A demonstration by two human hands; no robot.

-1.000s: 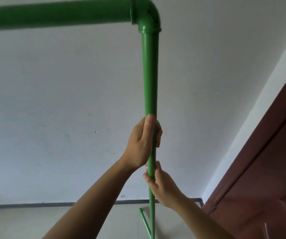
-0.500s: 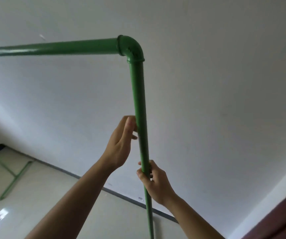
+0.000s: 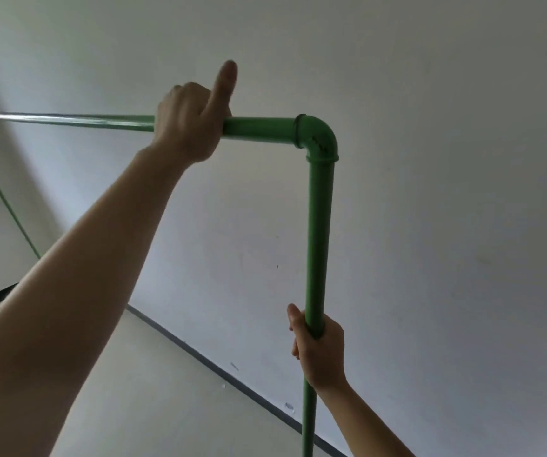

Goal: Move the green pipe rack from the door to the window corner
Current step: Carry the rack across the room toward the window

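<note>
Progress, as a judgement: the move is looking to be in hand but not finished. The green pipe rack (image 3: 319, 232) is standing close to a plain white wall (image 3: 430, 159), its upright post near the right of the view and its top bar running off to the left; neither door nor window is showing, so how far it is sitting from the window corner cannot be told. Whether its feet are resting on the pale floor (image 3: 153, 390) or hanging clear of it is hidden below the picture edge. Still to do, by estimate: carrying it the rest of the way and setting it down. Count, largest first: one rack, of which one horizontal bar, one upright post and one elbow joint (image 3: 318, 136) are showing, plus a thin green line at the far left that may be its other leg; one dark skirting strip (image 3: 219, 374) along the wall foot; two bare forearms. The left hand (image 3: 188, 122) is gripping the top bar just left of the elbow, fingers clenched over it, thumb sticking up. The right hand (image 3: 323, 349) is wrapping the post low down, its grip clenched on the pipe.
</note>
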